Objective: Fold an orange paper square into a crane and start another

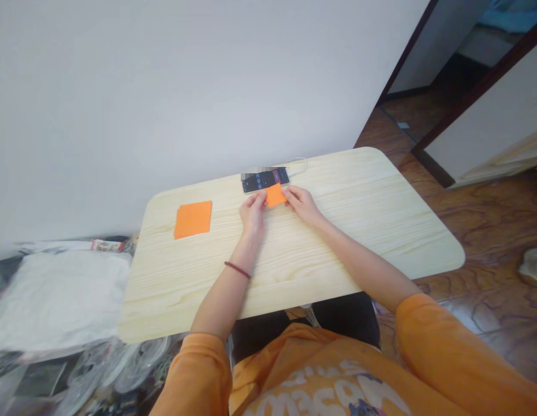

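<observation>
We see a pale wall (186, 86) rising beyond the grip, and beneath the grip spreads a light wood-grain table (338, 242) with rounded corners. Nearer the body than the grip, we find an orange shirt (320, 370) with pale lettering.

From its sleeves both arms reach forward over the tabletop and converge. The right forearm (359, 254) comes in on a long slant from the right; the left forearm (219, 297) runs more steeply up to the grip.

At their ends, the left hand (252, 211) and the right hand (304, 206) face each other, fingers bent inward, close together but apart. Well to the left of the grip we notice some orange sheets (193, 219), stacked slightly out of line. Just beyond the fingers lies a dark phone (265, 179), its screen lit.

Between the hands is a small orange square (275, 195), which we see pinched at its left and right edges by the fingertips; whether it touches the table, we cannot tell. Past the grip, to the right, curls a white cable (304, 166). Behind the grip, a dark red bracelet (237, 270) circles the left wrist.
</observation>
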`<state>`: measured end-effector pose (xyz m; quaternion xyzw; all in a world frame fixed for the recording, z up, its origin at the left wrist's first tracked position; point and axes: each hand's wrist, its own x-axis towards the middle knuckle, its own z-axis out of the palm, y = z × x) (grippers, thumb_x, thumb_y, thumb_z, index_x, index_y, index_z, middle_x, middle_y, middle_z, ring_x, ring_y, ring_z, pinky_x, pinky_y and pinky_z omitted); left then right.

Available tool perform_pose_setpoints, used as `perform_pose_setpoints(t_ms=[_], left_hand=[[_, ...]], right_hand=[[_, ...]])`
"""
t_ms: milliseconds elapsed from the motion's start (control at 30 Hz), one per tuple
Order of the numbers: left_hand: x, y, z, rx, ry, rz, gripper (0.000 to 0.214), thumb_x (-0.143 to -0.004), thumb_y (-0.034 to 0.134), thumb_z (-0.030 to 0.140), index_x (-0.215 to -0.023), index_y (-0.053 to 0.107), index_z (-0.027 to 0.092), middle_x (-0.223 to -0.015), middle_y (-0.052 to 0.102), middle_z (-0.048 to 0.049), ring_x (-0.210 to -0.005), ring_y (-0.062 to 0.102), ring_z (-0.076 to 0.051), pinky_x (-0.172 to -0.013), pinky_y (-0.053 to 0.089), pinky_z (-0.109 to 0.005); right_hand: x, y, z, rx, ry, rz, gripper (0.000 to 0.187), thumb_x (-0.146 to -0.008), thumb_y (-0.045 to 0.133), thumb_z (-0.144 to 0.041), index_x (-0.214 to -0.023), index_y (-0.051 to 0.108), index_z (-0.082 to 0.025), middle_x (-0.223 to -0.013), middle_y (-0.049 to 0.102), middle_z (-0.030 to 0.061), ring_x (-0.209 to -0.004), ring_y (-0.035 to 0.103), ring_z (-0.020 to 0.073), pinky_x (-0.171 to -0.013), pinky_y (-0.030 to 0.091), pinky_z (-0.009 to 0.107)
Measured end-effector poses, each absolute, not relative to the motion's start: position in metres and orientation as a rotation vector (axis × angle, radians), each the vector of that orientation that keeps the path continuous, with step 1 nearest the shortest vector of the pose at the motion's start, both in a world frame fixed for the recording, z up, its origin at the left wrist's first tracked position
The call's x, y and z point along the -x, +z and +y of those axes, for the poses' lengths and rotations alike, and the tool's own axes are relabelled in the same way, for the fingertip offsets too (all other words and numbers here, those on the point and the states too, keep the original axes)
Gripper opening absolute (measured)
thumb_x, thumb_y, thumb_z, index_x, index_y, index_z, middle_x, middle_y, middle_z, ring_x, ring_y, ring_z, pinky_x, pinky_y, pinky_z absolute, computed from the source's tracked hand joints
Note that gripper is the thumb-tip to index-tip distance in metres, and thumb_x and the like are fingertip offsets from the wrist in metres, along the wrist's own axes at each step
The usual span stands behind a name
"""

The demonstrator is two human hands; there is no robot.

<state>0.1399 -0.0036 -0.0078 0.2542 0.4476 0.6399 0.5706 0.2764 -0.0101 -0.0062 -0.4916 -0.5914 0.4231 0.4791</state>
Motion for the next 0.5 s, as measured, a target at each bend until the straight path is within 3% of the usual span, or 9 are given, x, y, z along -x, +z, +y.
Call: perform_pose_setpoints(t_ms=[100,200,333,500], left_hand=[[-0.1379,-0.0118,-0.0026,-0.723,1.423,1.089,0.022,-0.054,0.080,0.028,-0.068,0.070,0.014,-0.069,0.067,-0.0015,-0.062,0.055,-0.008,-0.063,0.043,-0.021],[-0.1368,-0.0130,-0.0027,-0.805,1.384,1.120,0.027,-0.054,0.080,0.030,-0.072,0.070,0.013,-0.070,0.068,-0.0024,-0.062,0.057,-0.009,-0.063,0.045,-0.023],[-0.1338,-0.0101,-0.0042,-0.972,1.376,1.192,0.023,-0.058,0.076,0.030,-0.072,0.069,0.013,-0.069,0.067,-0.0028,-0.061,0.057,-0.010,-0.060,0.044,-0.022],[-0.1300,-0.0068,-0.0062,-1.232,1.297,1.230,0.021,-0.063,0.073,0.030,-0.075,0.070,0.013,-0.073,0.069,-0.0047,-0.063,0.058,-0.011,-0.063,0.045,-0.024]], right_hand=[[-0.2779,-0.0034,-0.0079,1.132,1.155,-1.266,0.040,-0.071,0.061,-0.059,-0.075,0.053,-0.020,-0.052,0.046,-0.0059,-0.042,0.037,0.0077,-0.042,0.027,0.023],[-0.2796,-0.0023,-0.0054,1.110,1.212,-1.194,0.041,-0.063,0.069,-0.057,-0.070,0.055,-0.019,-0.053,0.050,-0.0046,-0.043,0.041,0.0075,-0.043,0.030,0.023],[-0.2819,-0.0053,-0.0038,1.106,1.188,-1.203,0.035,-0.063,0.070,-0.051,-0.068,0.059,-0.017,-0.049,0.048,-0.0052,-0.043,0.039,0.0072,-0.044,0.028,0.023],[-0.2831,-0.0076,-0.0036,1.140,1.115,-1.300,0.027,-0.065,0.070,-0.041,-0.069,0.065,-0.016,-0.058,0.056,-0.0011,-0.053,0.045,0.0096,-0.050,0.034,0.024]])
